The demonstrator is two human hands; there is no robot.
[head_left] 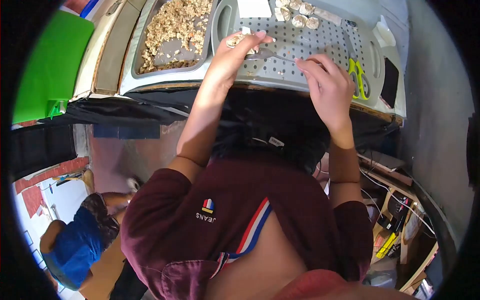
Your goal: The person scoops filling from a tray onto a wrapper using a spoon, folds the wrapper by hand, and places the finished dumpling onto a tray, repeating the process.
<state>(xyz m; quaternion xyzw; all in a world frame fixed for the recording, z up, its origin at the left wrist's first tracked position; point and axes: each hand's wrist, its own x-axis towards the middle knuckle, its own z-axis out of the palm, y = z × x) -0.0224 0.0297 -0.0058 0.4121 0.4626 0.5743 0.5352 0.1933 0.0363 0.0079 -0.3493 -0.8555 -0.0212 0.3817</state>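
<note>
My left hand (pixel 232 55) is cupped around a small dumpling wrapper (pixel 239 41) with some filling in it, thumb across the top. Between the fingertips of my right hand (pixel 327 82) is the thin handle of a metal spoon (pixel 260 54), whose head lies against the left hand beside the wrapper. Both hands are above the near edge of a grey perforated tray (pixel 310 45). Several folded dumplings (pixel 299 21) sit at that tray's far side, near a stack of white wrappers (pixel 254 8). To the left, a metal pan (pixel 200 62) contains crumbly filling (pixel 172 30).
Scissors with yellow-green handles (pixel 359 80) lie right of my right hand. A dark phone (pixel 390 82) and a white scoop-like piece (pixel 384 33) are at the right edge. A green panel (pixel 50 65) stands far left. Another person in a blue top (pixel 77 245) is at lower left.
</note>
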